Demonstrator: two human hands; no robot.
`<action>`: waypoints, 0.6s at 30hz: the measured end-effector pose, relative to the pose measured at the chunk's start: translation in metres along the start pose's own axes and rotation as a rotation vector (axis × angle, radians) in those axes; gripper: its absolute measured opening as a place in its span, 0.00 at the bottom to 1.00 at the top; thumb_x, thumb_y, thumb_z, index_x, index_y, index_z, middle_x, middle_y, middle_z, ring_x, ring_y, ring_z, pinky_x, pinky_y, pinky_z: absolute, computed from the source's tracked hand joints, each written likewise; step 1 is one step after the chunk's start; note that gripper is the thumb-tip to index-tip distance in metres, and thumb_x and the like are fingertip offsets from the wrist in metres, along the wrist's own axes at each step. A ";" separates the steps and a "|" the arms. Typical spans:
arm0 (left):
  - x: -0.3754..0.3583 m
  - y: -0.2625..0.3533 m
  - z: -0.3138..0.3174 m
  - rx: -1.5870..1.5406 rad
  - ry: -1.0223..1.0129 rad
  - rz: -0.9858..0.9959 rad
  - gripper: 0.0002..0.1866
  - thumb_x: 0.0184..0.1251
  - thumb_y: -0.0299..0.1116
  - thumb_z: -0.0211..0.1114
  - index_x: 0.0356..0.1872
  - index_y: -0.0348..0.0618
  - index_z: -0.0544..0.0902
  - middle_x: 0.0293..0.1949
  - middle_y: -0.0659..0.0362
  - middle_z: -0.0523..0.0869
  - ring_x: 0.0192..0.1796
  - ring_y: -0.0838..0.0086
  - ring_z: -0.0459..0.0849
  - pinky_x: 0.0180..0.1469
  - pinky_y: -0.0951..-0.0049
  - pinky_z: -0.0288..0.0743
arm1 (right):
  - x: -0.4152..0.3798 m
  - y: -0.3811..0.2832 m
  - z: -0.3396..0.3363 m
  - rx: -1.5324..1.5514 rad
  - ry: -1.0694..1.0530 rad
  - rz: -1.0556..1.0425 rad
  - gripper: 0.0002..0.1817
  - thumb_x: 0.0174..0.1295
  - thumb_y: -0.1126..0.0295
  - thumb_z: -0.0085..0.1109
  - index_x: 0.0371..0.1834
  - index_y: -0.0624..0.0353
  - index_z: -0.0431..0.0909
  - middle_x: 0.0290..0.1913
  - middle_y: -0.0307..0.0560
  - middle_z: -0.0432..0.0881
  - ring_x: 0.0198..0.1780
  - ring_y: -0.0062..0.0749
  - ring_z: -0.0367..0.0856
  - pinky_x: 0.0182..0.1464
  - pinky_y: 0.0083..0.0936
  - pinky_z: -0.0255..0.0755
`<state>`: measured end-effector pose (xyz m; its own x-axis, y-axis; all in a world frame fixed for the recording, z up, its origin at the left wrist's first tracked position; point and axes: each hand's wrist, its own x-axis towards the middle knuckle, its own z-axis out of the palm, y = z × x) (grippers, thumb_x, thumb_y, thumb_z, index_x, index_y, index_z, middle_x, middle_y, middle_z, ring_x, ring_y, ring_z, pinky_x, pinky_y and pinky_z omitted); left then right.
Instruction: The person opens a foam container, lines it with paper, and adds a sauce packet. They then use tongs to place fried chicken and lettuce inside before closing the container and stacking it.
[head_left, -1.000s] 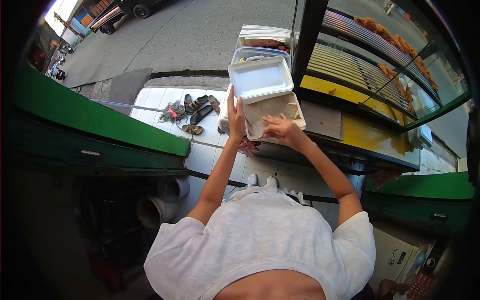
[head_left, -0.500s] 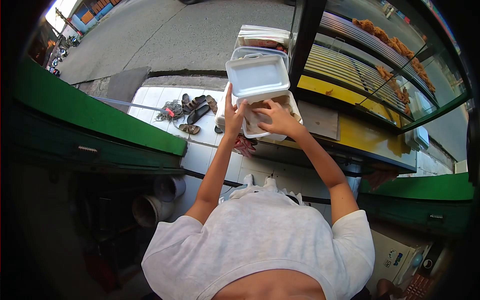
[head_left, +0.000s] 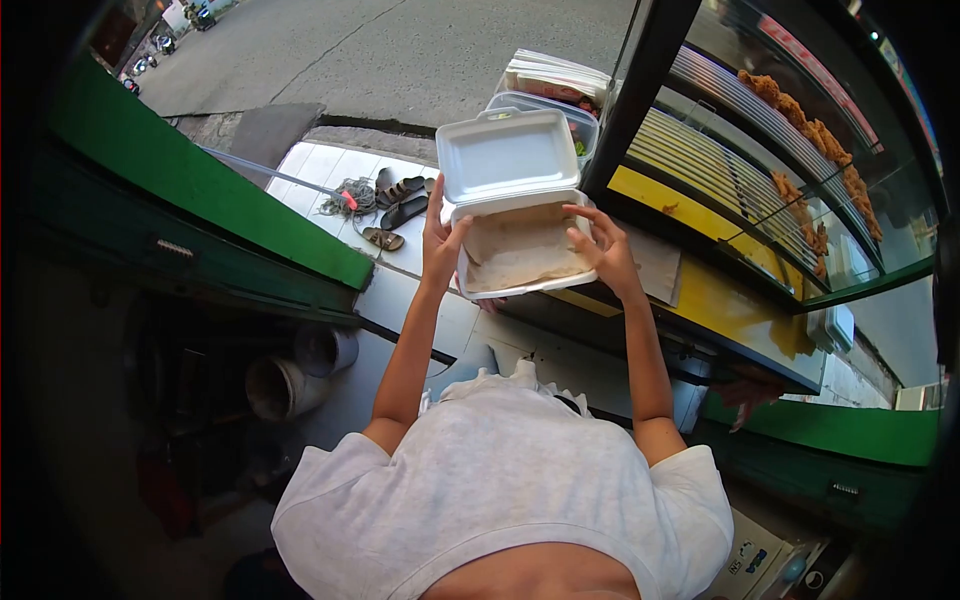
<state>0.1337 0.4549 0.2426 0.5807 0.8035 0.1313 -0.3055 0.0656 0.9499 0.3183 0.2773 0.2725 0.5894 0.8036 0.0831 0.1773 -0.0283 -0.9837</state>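
A white foam food box [head_left: 493,295] is held out in front of me, its lid [head_left: 510,157] flipped back toward the road. Brown paper [head_left: 525,245] lines the inside of the base, and no food shows on it. My left hand [head_left: 440,248] grips the left side of the box, thumb over the rim. At the right side is my right hand [head_left: 608,250], its thumb over the paper and its index finger at the upper right corner. Its remaining fingers are partly hidden.
Behind the lid stands a clear plastic tub [head_left: 580,122] beside a stack of folded paper [head_left: 555,75]. Right of me, a glass display case holds fried chicken [head_left: 800,115]. Sandals [head_left: 404,212] and a mop [head_left: 352,196] lie on the white tiles at left.
The box has moved slightly toward me and turned squarer to my view. My right hand has shifted from the middle of the paper to the box's right side; the paper lies flatter.
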 end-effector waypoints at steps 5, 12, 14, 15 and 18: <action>-0.004 0.012 -0.010 0.011 0.014 -0.045 0.39 0.61 0.18 0.57 0.74 0.39 0.52 0.75 0.54 0.53 0.73 0.73 0.58 0.69 0.72 0.59 | 0.011 -0.013 0.012 -0.127 -0.198 0.115 0.20 0.62 0.61 0.60 0.57 0.46 0.78 0.68 0.53 0.64 0.68 0.41 0.65 0.64 0.40 0.64; 0.048 0.006 -0.056 0.056 0.096 -0.022 0.38 0.60 0.18 0.55 0.73 0.38 0.53 0.74 0.53 0.54 0.74 0.70 0.54 0.73 0.70 0.47 | 0.085 -0.011 0.026 -0.170 -0.018 0.021 0.17 0.63 0.63 0.59 0.55 0.51 0.79 0.61 0.50 0.72 0.62 0.40 0.72 0.61 0.40 0.67; 0.074 0.002 -0.070 0.009 0.116 -0.003 0.37 0.60 0.18 0.55 0.73 0.37 0.54 0.74 0.53 0.54 0.75 0.69 0.53 0.73 0.69 0.47 | 0.119 -0.010 0.037 -0.224 0.014 0.023 0.16 0.63 0.66 0.58 0.54 0.54 0.79 0.56 0.50 0.77 0.55 0.41 0.78 0.59 0.36 0.70; 0.088 -0.001 -0.080 0.065 0.133 0.014 0.37 0.60 0.18 0.55 0.73 0.38 0.55 0.74 0.52 0.56 0.75 0.69 0.53 0.73 0.69 0.47 | 0.140 -0.004 0.045 -0.303 0.056 -0.077 0.16 0.64 0.69 0.56 0.54 0.57 0.78 0.50 0.51 0.80 0.50 0.41 0.81 0.55 0.32 0.72; 0.127 -0.002 -0.104 0.066 0.129 0.046 0.37 0.60 0.19 0.56 0.73 0.38 0.55 0.74 0.53 0.56 0.75 0.69 0.53 0.73 0.70 0.46 | 0.209 0.017 0.060 -0.427 0.137 -0.150 0.15 0.63 0.71 0.55 0.52 0.60 0.78 0.48 0.54 0.81 0.49 0.44 0.81 0.53 0.32 0.73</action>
<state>0.1291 0.6182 0.2274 0.4638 0.8745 0.1416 -0.2767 -0.0088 0.9609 0.3972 0.4808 0.2636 0.6260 0.7323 0.2683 0.5601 -0.1828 -0.8080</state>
